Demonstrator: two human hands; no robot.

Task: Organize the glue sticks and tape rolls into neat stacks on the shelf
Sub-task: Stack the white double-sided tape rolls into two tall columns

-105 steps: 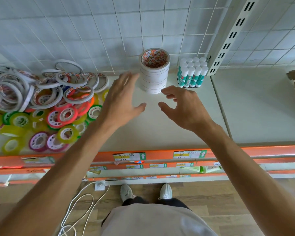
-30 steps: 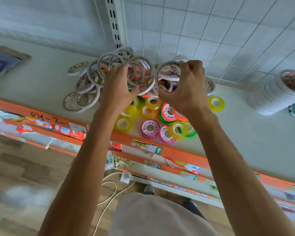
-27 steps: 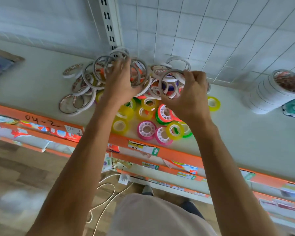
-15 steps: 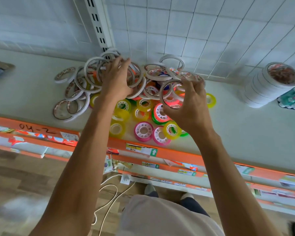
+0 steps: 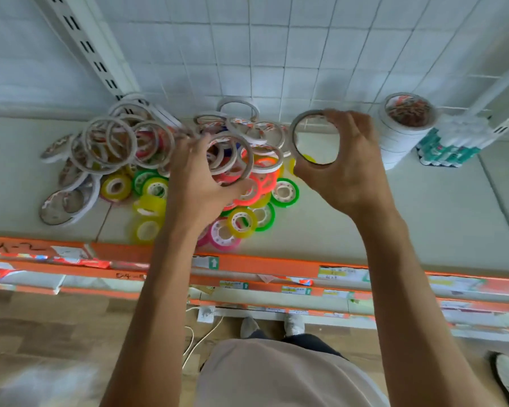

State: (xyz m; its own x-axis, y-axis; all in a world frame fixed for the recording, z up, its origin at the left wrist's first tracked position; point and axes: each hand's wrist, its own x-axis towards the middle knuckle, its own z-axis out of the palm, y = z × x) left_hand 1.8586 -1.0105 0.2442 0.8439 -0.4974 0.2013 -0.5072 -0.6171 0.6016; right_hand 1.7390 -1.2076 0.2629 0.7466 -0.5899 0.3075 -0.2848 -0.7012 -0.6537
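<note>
White tape ring [image 5: 314, 138] pinched in our right hand [image 5: 346, 168], lifted just left of finished tape stack [image 5: 404, 129]; left hand [image 5: 200, 183] grips another ring [image 5: 231, 157] over loose pile [image 5: 147, 160]. Sorting step under way; next likely calls for seating ring squarely atop stack.

Landmark: the shelf [image 5: 365, 218], its front edge nearest the viewer.
Loose tape pile [image 5: 165, 160]: on the shelf, left half, reaching the back wall.
Tape stack [image 5: 400, 136]: upright on the shelf, right of the pile, at the back.
Glue sticks [image 5: 450, 148]: standing just right of the stack.
Left hand [image 5: 200, 177]: over the pile, holding a ring.
Right hand [image 5: 350, 160]: above the shelf between pile and stack, holding a tape roll [image 5: 313, 136].
</note>
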